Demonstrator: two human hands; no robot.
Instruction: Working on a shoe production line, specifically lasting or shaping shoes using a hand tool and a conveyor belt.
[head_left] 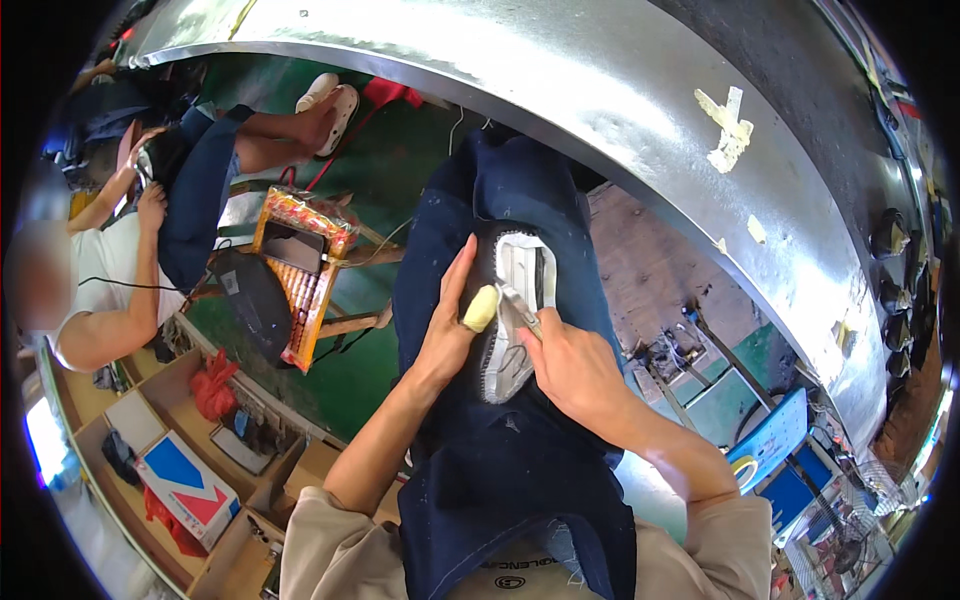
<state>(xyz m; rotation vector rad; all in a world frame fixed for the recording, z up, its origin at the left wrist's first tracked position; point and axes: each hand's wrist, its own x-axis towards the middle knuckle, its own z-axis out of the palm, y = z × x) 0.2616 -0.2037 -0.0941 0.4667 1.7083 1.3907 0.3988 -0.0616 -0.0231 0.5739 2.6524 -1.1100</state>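
Observation:
On my lap, over the dark blue apron (500, 470), lies a dark shoe (493, 375) with its underside up. A whitish insole (513, 365) shows there, ringed by a gathered, toothed edge and a white band at the far end. My left hand (445, 335) grips the shoe's left side, its thumb wrapped in a pale yellow finger cover (481, 309). In my right hand (580, 365) is a metal hand tool (516, 303) that looks like pincers. Its head lies against the shoe's underside near my left thumb; the handles are mostly hidden by my fingers.
A shiny metal bench edge (560, 60) curves across the far side and right. Left stands a wooden stool (355, 322) with a phone (293, 246) and black bag (255, 300). Another person (120, 270) sits beyond. Wooden compartments (165, 400) are lower left; a blue stool (780, 440) is right.

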